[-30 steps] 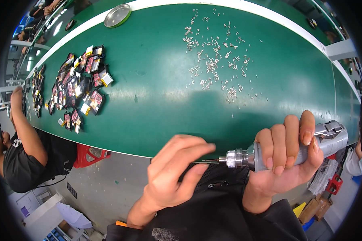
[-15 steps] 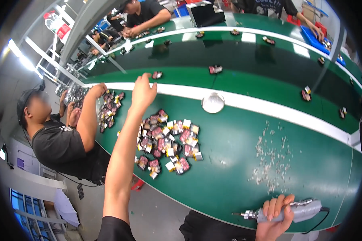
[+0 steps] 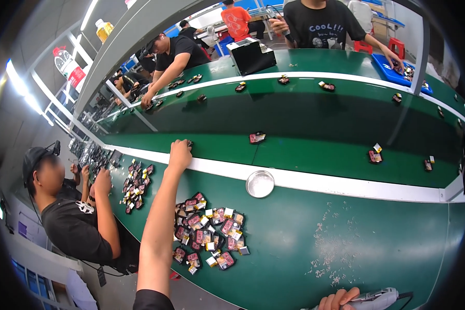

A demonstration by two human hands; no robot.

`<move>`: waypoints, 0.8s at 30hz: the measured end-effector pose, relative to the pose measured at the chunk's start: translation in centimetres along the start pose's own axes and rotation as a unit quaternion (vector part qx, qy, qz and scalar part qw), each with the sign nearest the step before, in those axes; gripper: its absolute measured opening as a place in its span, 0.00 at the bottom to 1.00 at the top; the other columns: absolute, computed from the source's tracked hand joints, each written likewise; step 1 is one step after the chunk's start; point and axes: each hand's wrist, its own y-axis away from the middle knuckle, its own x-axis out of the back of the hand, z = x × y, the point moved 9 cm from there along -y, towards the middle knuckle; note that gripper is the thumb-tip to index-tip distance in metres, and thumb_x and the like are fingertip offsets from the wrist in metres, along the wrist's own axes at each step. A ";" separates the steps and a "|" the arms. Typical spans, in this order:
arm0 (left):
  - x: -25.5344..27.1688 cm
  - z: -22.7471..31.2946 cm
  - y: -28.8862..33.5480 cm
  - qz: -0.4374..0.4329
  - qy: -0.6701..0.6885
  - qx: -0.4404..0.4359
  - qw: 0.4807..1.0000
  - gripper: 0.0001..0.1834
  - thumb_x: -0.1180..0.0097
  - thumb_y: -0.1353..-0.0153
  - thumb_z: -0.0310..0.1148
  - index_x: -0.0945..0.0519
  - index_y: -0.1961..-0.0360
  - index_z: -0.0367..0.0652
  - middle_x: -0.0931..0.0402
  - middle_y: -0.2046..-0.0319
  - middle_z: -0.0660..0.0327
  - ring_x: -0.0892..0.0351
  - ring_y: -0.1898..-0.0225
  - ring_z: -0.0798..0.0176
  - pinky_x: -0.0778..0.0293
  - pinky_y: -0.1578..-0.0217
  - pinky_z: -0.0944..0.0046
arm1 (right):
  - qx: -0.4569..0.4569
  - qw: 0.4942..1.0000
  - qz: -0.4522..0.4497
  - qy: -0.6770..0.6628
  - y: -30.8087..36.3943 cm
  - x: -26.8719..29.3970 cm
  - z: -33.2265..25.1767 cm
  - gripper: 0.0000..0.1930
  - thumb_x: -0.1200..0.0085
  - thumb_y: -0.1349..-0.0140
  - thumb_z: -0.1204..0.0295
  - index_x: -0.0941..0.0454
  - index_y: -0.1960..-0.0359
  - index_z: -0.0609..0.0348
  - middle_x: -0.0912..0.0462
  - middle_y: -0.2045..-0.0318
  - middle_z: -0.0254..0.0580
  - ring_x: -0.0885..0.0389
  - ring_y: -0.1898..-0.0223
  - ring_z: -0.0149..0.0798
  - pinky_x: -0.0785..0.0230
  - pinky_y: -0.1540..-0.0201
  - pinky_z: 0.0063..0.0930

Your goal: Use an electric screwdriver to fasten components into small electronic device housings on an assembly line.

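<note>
My left arm reaches across the bench. The fingers of my left hand (image 3: 180,155) are closed on a small dark electronic module (image 3: 190,144) at the near side of the conveyor; most of it is hidden by the hand. At the lower edge my right hand (image 3: 340,299) is wrapped round a grey electric screwdriver (image 3: 378,298), partly cut off by the frame. Below my left hand's reach, to the right of the forearm, lies a pile of similar black-and-red modules (image 3: 204,235) with silvery, yellow-edged battery packs.
A round metal dish (image 3: 260,184) stands by the white rail (image 3: 315,186). Many tiny screws (image 3: 333,248) are scattered on the green bench (image 3: 284,243). Single modules lie along the conveyor (image 3: 320,150). To the left a co-worker (image 3: 77,206) sits beside another module pile (image 3: 137,188).
The view has tilted up, so the bench sits lower. My left hand has come onto the conveyor module it was beside. My right hand still holds the screwdriver.
</note>
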 end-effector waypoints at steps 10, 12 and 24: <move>11.5 15.2 13.7 0.090 0.182 -0.224 0.953 0.15 0.51 0.45 0.15 0.22 0.56 0.32 0.25 0.62 0.50 0.26 0.59 0.49 0.29 0.58 0.58 | 0.049 0.998 -0.018 0.035 0.3 0.3 -0.7 0.08 0.53 0.42 0.69 0.39 0.69 0.55 0.39 0.83 0.34 0.40 0.85 0.29 0.42 0.77 0.26; 13.4 17.5 16.9 0.079 0.182 -0.253 0.947 0.15 0.51 0.46 0.14 0.23 0.56 0.32 0.26 0.63 0.52 0.27 0.62 0.51 0.29 0.61 0.58 | 0.039 0.999 -0.026 0.028 -0.3 1.4 0.1 0.09 0.52 0.44 0.68 0.39 0.70 0.55 0.39 0.83 0.34 0.39 0.85 0.31 0.41 0.77 0.28; 13.3 27.4 33.8 -0.040 0.269 -0.365 0.891 0.23 0.45 0.58 0.12 0.25 0.56 0.32 0.27 0.57 0.52 0.27 0.59 0.49 0.27 0.61 0.55 | 0.029 0.998 -0.060 0.018 2.3 1.3 -0.5 0.05 0.55 0.42 0.72 0.34 0.67 0.57 0.35 0.80 0.36 0.34 0.80 0.34 0.40 0.70 0.30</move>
